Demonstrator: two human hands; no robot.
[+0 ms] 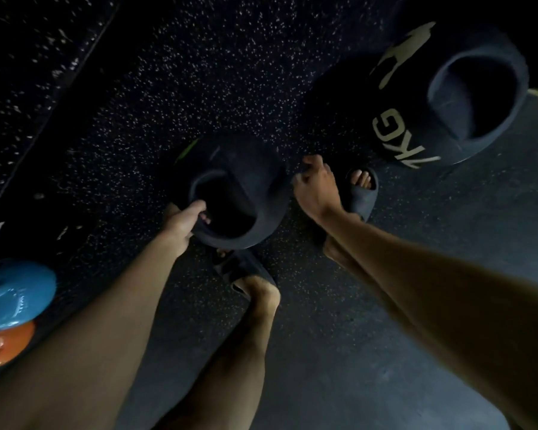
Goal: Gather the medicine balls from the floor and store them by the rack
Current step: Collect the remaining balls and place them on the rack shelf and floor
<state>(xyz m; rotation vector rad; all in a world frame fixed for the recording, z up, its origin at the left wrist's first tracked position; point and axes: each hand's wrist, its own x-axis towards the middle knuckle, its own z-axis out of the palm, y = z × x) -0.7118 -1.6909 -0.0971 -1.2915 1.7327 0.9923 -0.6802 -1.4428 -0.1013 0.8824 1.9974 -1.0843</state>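
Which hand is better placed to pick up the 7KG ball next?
Right. The right hand holds nothing and hangs nearest the 7KG ball; the left hand grips the smaller ball by its handle.

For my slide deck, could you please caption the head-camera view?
Left hand grips the smaller medicine ball by its handle; right hand hangs empty beside it, 7KG ball beyond.

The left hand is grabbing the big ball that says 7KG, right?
Not quite. The head view shows the left hand gripping the handle hole of the smaller dark ball in the middle of the floor. The 7KG ball lies further off at the upper right.
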